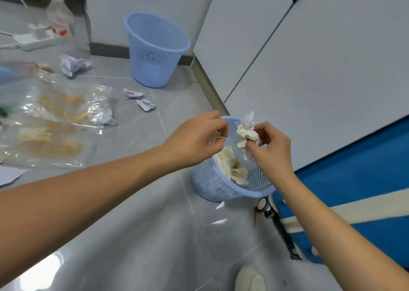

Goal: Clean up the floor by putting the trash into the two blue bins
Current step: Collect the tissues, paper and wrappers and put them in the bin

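Trash in two places, seen from the head camera: some already in the near blue bin (212, 184), more scattered on the grey floor (137, 202). Near bin tilted, mouth facing up toward the camera, with pale crumpled wrappers (232, 169) lying inside. Right hand (272, 151) above that bin's rim, fingers curled round a wad of white tissue (246, 135), a crumpled bit of paper sticking up from its top. Left hand (194, 140) just beside it over the bin, fingertips pinched on something thin and pale, too small to tell what. Far blue bin (155, 49) upright against the wall, well apart from the hands; contents not visible. Between the two bins, two small paper scraps (139, 99) on the tiles. Farther left, a larger crumpled paper ball (74, 65), another wad (108, 115) touching the edge of a clear plastic bag (55, 122) spread flat. Plastic bottle (58, 17) standing at upper left, blurred.
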The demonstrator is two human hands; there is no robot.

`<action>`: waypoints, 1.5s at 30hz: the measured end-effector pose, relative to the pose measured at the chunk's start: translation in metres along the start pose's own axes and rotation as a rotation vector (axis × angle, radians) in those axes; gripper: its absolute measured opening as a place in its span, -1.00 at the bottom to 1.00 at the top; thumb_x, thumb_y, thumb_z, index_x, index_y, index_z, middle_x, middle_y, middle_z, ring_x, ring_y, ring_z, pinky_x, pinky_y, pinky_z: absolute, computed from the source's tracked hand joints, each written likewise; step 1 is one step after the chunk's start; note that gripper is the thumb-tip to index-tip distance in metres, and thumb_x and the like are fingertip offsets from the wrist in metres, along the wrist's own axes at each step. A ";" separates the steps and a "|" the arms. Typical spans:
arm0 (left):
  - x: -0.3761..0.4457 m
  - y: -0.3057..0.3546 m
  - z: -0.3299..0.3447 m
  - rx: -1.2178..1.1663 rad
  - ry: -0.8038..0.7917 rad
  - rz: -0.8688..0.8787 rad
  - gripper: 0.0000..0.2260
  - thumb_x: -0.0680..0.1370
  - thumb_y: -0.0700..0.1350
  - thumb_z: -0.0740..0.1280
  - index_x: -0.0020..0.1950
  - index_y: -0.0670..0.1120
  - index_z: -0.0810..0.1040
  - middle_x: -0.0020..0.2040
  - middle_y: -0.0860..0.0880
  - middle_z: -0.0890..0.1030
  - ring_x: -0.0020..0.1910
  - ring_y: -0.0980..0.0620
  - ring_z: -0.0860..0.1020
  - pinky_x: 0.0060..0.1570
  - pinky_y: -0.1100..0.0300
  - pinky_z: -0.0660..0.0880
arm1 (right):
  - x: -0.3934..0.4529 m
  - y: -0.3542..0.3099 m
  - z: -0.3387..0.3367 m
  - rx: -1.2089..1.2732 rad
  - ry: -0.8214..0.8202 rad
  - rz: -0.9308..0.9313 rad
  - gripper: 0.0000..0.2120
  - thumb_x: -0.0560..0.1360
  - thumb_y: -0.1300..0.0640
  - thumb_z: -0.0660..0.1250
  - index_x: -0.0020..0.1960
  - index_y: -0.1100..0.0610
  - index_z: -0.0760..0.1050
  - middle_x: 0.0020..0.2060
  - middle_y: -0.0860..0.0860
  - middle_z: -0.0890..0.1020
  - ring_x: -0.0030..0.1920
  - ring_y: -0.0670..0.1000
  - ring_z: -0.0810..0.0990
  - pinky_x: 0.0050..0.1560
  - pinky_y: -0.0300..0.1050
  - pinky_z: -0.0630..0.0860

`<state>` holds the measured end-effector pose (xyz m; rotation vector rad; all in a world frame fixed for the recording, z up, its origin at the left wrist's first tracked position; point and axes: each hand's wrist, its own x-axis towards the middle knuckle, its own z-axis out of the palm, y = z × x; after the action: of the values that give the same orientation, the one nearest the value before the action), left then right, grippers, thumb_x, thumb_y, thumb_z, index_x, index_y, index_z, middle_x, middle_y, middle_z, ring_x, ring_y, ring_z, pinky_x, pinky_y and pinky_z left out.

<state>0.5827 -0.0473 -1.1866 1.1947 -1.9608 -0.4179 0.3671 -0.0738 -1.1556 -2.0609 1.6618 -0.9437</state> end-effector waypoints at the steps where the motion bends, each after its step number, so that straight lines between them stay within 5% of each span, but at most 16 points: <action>1: 0.018 0.006 0.014 0.001 -0.027 -0.028 -0.93 0.51 -0.12 0.36 -0.06 -0.06 0.63 -0.11 0.03 0.55 -0.09 0.01 0.54 -0.10 -0.01 0.52 | 0.002 0.014 -0.005 -0.064 -0.008 0.044 -0.83 0.38 0.25 0.45 -0.15 0.00 0.55 -0.33 -0.04 0.58 -0.36 -0.14 0.43 -0.27 -0.22 0.42; 3: 0.040 0.012 0.035 0.044 -0.137 -0.115 -0.83 0.52 -0.03 0.41 0.07 -0.01 0.69 -0.01 0.03 0.59 0.08 -0.02 0.57 0.03 -0.02 0.54 | 0.005 0.038 -0.010 -0.193 -0.137 0.148 -0.79 0.38 0.21 0.47 -0.05 -0.03 0.58 -0.26 -0.07 0.61 -0.31 -0.13 0.50 -0.18 -0.15 0.50; 7: 0.030 0.002 0.034 0.069 -0.190 -0.165 -0.67 0.53 0.11 0.40 0.26 0.05 0.64 0.21 -0.01 0.60 0.26 -0.03 0.50 0.17 -0.06 0.51 | 0.007 0.047 -0.016 -0.359 -0.415 0.273 -0.35 0.37 0.12 0.57 0.43 -0.04 0.47 0.19 0.02 0.57 0.13 0.03 0.56 0.10 -0.13 0.45; 12: -0.055 -0.040 -0.025 0.119 -0.141 -0.256 -0.79 0.57 0.02 0.34 0.18 0.07 0.63 0.08 0.03 0.55 0.13 0.01 0.47 0.09 -0.04 0.49 | 0.009 0.005 0.005 -0.400 -0.228 0.008 -0.50 0.33 0.24 0.47 0.24 -0.06 0.62 0.11 0.02 0.58 0.10 0.06 0.57 0.08 -0.02 0.52; 18: -0.141 -0.067 -0.074 0.100 -0.085 -0.396 -0.82 0.58 -0.02 0.35 0.17 0.10 0.60 0.07 0.12 0.52 0.07 0.11 0.52 -0.01 0.10 0.48 | -0.012 -0.010 0.039 -0.367 -0.179 0.045 -0.64 0.33 0.30 0.38 0.08 0.03 0.65 -0.04 0.04 0.62 -0.13 0.06 0.57 -0.05 -0.05 0.50; 22: -0.198 -0.077 -0.113 0.066 -0.008 -0.516 -0.86 0.57 -0.07 0.36 0.12 0.05 0.62 0.02 0.10 0.60 -0.02 0.13 0.59 -0.09 0.18 0.51 | -0.030 -0.056 0.085 -0.180 -0.129 -0.127 -0.72 0.39 0.27 0.34 0.04 0.02 0.61 -0.10 0.01 0.60 -0.11 0.04 0.56 -0.01 0.00 0.53; 27: -0.308 -0.103 -0.157 0.141 0.038 -0.832 -0.87 0.55 -0.04 0.32 0.06 0.10 0.60 -0.02 0.13 0.64 -0.06 0.14 0.61 -0.01 0.00 0.58 | -0.134 -0.122 0.198 -0.027 -0.610 -0.339 -0.72 0.42 0.12 0.38 0.11 -0.07 0.54 -0.05 -0.11 0.52 -0.09 -0.08 0.56 0.01 -0.03 0.55; 32: -0.403 -0.107 -0.164 0.263 0.042 -1.072 -0.79 0.55 -0.05 0.29 0.16 0.10 0.57 0.04 0.10 0.56 0.05 0.03 0.56 0.06 -0.02 0.54 | -0.251 -0.134 0.262 -0.190 -1.131 -0.510 -0.53 0.47 -0.10 0.38 0.35 -0.15 0.38 0.17 -0.14 0.37 0.21 -0.02 0.46 0.09 -0.08 0.51; 36: -0.448 -0.099 -0.149 0.277 0.011 -1.141 -0.73 0.57 0.03 0.27 0.27 0.11 0.52 0.12 0.09 0.49 0.18 0.02 0.48 0.10 -0.02 0.51 | -0.290 -0.130 0.287 -0.308 -1.223 -0.623 -0.43 0.44 -0.08 0.39 0.39 -0.16 0.29 0.21 -0.09 0.31 0.23 0.03 0.33 -0.01 -0.03 0.53; 45: -0.434 -0.120 -0.143 0.393 0.021 -1.077 -0.64 0.58 0.07 0.28 0.37 0.10 0.40 0.19 0.05 0.43 0.22 0.00 0.42 -0.08 0.11 0.40 | -0.262 -0.146 0.336 -0.085 -1.075 -0.605 -0.74 0.47 0.14 0.35 0.11 -0.06 0.41 0.01 -0.07 0.34 -0.07 0.06 0.50 -0.02 0.03 0.53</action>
<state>0.8711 0.2811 -1.3662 2.4590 -1.2406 -0.5424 0.6732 0.1648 -1.3835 -2.4576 0.5300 0.1880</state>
